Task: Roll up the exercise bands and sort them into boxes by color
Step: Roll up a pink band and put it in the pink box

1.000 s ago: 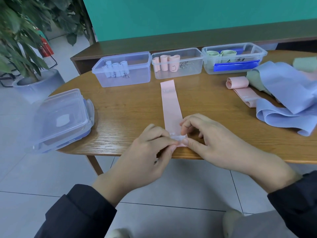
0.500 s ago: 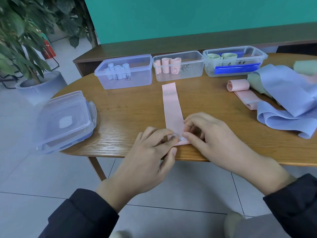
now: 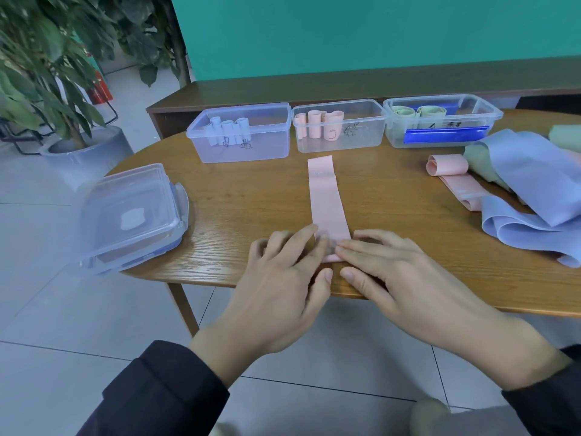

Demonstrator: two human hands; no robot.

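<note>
Head view looks down on a wooden counter [image 3: 239, 209] where a pink band [image 3: 327, 196] lies flat, running from the near edge toward the far row of boxes. Its near end is under both hands. The left hand [image 3: 283, 278] and the right hand [image 3: 396, 275] meet at that end, fingers stretched nearly straight and pressing down on the band; a small rolled or folded edge shows just beneath the fingertips, though blur hides how tight it is. Both thumbs lie at the near edge of the counter.

Along the far side stand three clear boxes side by side. The left box [image 3: 245, 146] holds pale blue rolls [image 3: 229, 129], the middle box [image 3: 367, 133] holds pink rolls [image 3: 320, 122], and the right box [image 3: 490, 114] holds green rolls [image 3: 418, 112] with a dark blue strip along its near wall. Handwritten marks on the boxes are too blurred to read.

At the right lies a heap of loose bands [image 3: 534, 184], pale blue and green, with a partly rolled pink band [image 3: 449, 166] just beside it. A stack of clear lids [image 3: 129, 215] sits at the left near edge of the counter. A potted plant [image 3: 47, 73] stands on the floor at far left.
</note>
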